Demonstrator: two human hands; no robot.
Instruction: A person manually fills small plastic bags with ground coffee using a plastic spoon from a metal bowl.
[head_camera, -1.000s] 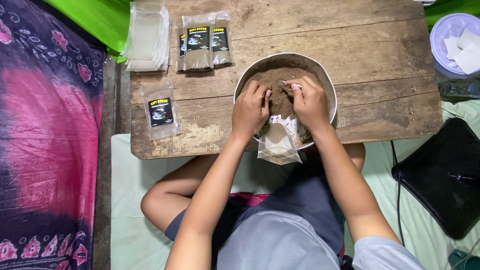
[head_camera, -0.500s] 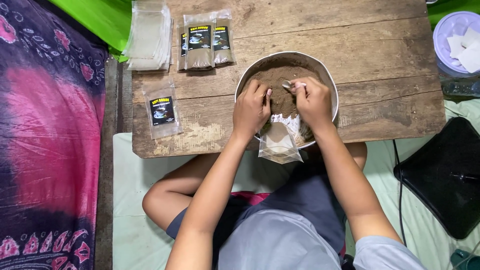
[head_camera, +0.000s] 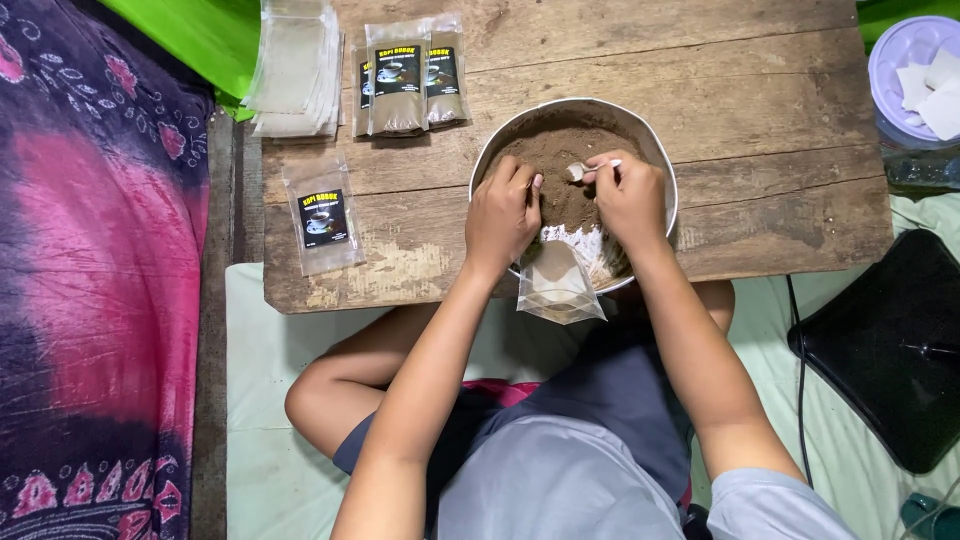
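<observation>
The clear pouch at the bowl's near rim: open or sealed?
Open. The clear pouch has its mouth spread over the bowl, held by the left hand; the right hand holds a spoon.

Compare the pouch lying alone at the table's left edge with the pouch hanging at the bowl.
The lone pouch lies flat on the table, untouched; the hanging pouch droops off the bowl rim at the left hand. The lone pouch shows a dark label; the hanging pouch shows none. Both are clear plastic.
</observation>
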